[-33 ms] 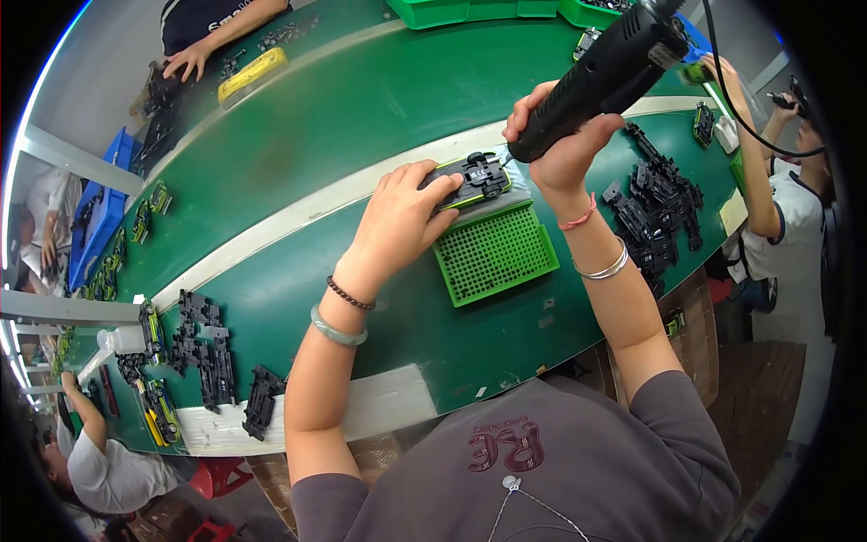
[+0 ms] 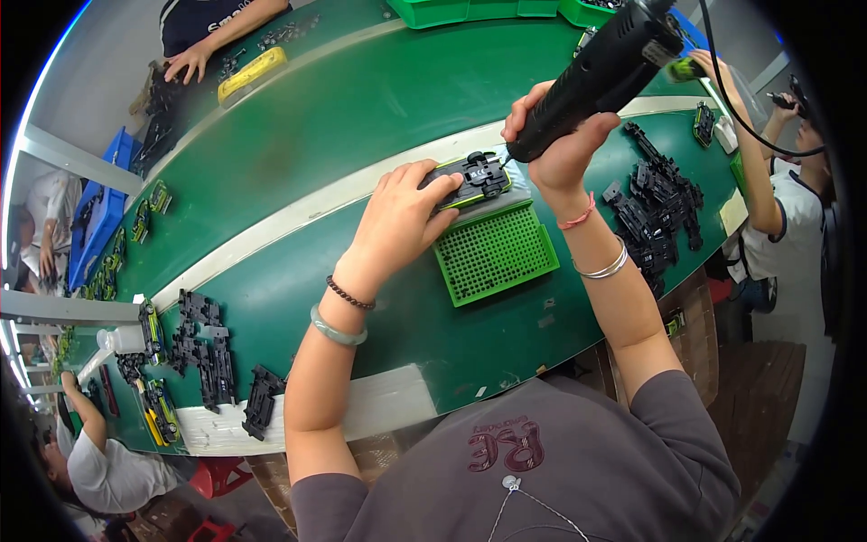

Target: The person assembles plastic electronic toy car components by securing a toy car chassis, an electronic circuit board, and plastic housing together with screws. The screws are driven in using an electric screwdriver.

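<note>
Lettering [image 2: 508,447] embroidered in dark red marks the grey T-shirt [image 2: 406,492]. Beyond the rectangular bright-green plastic tray [image 2: 506,290], the bare left hand [image 2: 397,212] grips the left end of a black-bottomed, lime-edged toy car [image 2: 488,178], underside up, bearing pale print. Its long axis runs left-to-right, right end slightly farther. The bare right hand [image 2: 564,158] wraps a black cylindrical electric screwdriver [image 2: 596,81], tip at the car's right end.

Ltrs [image 2: 531,446] on gry tee [image 2: 596,470], navy tee [image 2: 185,29]
</note>
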Demonstrator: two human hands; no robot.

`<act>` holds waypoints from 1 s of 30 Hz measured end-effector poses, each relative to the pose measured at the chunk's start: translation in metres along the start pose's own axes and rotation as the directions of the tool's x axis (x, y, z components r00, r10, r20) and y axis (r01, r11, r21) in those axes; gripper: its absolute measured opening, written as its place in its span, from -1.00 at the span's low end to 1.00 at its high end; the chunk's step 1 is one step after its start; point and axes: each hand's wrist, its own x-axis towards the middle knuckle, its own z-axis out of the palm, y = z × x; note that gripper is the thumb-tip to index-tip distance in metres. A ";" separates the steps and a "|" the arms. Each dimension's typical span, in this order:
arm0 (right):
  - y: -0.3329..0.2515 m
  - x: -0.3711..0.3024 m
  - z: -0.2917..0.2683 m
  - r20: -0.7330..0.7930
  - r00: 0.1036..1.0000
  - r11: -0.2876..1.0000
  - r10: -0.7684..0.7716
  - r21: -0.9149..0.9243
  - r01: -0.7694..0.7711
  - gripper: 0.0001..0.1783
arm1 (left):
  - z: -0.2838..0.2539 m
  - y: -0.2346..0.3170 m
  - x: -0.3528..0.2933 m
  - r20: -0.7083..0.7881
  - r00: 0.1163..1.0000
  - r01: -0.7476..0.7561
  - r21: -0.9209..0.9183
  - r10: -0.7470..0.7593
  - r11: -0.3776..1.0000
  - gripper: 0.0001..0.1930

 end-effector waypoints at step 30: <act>-0.028 -0.021 0.026 0.057 0.997 0.975 -0.057 0.216 0.044 0.06 | 0.001 -0.005 -0.001 0.008 1.000 -0.010 -0.007 0.010 1.000 -0.64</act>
